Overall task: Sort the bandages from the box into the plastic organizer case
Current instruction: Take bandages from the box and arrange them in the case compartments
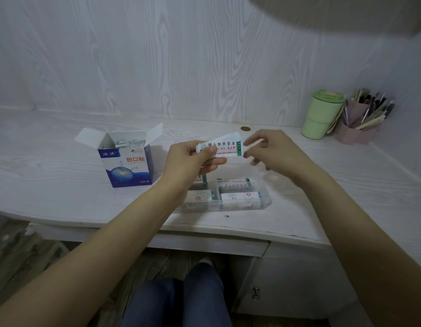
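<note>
Your left hand (193, 159) grips a small stack of wrapped bandages (222, 146), thumb on top, fingers curled under, held above the desk (51, 185) just behind the clear plastic organizer case (263, 204). Stack is roughly level, printed side up, green strip at its right end. Your right hand (273, 152) is at that right end, fingers bent toward the green strip; blurred, so can't tell whether it pinches the wrapper or only touches it.

Case sits on the desk near the front edge, partly hidden by your left forearm. Its visible compartments already hold bandages (240, 197), lying flat.

Blue-and-white bandage box (126, 166) stands upright left of the case, well apart from it, top flaps open, more wrapped strips showing inside.

Back right by the wall: green lidded cup (321, 116), pink pen holder (360, 128) full of pens just beside it. Small round brown thing (245, 129) on the desk behind your hands
</note>
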`<state>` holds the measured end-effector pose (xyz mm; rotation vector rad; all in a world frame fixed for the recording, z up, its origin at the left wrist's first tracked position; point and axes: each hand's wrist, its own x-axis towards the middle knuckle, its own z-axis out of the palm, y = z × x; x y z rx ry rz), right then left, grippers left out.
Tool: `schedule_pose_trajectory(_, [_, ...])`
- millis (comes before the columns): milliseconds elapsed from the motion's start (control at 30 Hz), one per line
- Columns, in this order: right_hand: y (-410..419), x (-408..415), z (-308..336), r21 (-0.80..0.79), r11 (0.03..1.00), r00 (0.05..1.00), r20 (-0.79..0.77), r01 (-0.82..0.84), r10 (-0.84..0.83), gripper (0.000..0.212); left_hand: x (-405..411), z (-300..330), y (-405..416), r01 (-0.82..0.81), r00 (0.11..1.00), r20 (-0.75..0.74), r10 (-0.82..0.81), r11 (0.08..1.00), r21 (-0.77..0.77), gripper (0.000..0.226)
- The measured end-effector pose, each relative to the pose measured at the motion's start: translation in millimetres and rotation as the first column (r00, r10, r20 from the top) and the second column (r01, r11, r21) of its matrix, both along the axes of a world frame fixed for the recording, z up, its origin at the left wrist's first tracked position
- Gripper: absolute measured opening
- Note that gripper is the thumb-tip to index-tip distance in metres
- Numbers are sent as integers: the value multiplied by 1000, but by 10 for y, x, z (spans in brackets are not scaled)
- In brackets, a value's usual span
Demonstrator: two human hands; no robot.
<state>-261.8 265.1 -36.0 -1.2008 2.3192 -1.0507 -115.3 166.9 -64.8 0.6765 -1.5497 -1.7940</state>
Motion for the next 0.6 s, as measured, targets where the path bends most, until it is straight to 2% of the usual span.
schedule_pose_trajectory(33, [31, 28, 27, -68, 995, 986, 146, -71, 81, 23, 6, -1, -4, 5, 1000, 1, -5, 1000, 2, 7])
schedule_pose_trajectory(67, [44, 56, 24, -113, 987, 966, 218, -116, 139, 27, 9, 0, -6, 13, 1000, 4, -13, 1000, 7, 8])
schedule_pose_trajectory(133, [19, 91, -43, -186, 975, 968, 195, -119, 155, 30, 13, 10, -4, 32, 999, 20, -32, 999, 11, 11])
schedule_pose_trajectory(267, [-46, 78, -164, -284, 959, 994, 101, -15, 45, 33, 0, 9, 13, 62, 995, 75, -61, 998, -12, 7])
schedule_pose_trajectory(333, [-35, 38, -178, -285, 958, 992, 123, 21, 15, 33, 3, 4, -8, 28, 998, 65, -29, 1000, 9, 11])
schedule_pose_trajectory(467, [6, -99, -207, -260, 962, 984, 175, 80, -35, 12, 38, 6, -99, -81, 997, 11, 81, 991, 102, 16])
schedule_pose_trajectory(533, [15, -129, -239, -204, 977, 981, 192, 66, -26, 5, 46, -8, -124, -117, 993, 19, 116, 987, 112, 17])
schedule_pose_trajectory(600, [12, -133, -283, -116, 993, 992, 123, 25, -10, 3, 42, -17, -129, -138, 990, 29, 136, 983, 119, 15])
